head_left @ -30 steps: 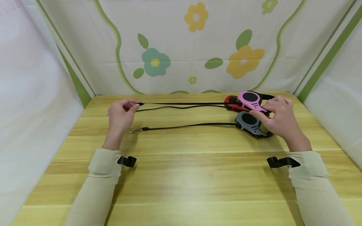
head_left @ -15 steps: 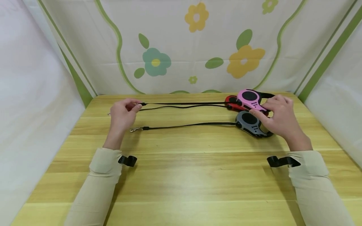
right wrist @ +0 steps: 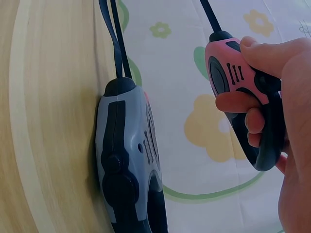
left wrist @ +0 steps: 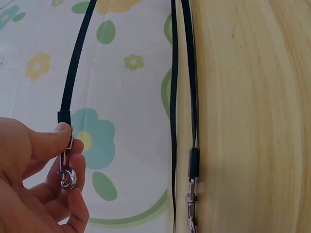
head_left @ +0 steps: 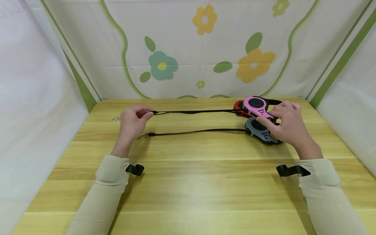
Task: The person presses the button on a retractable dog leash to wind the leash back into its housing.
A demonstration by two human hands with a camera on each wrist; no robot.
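Right hand point(head_left: 289, 125) wrapped around the handle of the pink leash case point(head_left: 257, 106), thumb on top, fingers curled through the black grip; case lifted clear of the table point(head_left: 188, 182), as the right wrist view shows. Left hand point(head_left: 133, 122) pinching the metal clip point(left wrist: 66, 170) at the far end of that case's black strap point(head_left: 194, 112), thumb and forefinger closed on the clip's stem, remaining fingers curled below. Strap stretched nearly straight between the two hands, raised above the table at both ends.

Lying flat on the table just below the pink case: a grey leash case point(head_left: 261, 130), its own black strap point(head_left: 196, 131) drawn out leftward and ending in a silver clip point(head_left: 143, 135) just beside the left hand. Behind the pink case, mostly hidden: a red leash case point(head_left: 238, 107), resting on the table; its strap hard to tell apart from the pink one's in the head view. Another small metal clip point(head_left: 115, 118) lying on the table left of the left hand. Flowered cloth backdrop point(head_left: 202, 49) rising behind the table.
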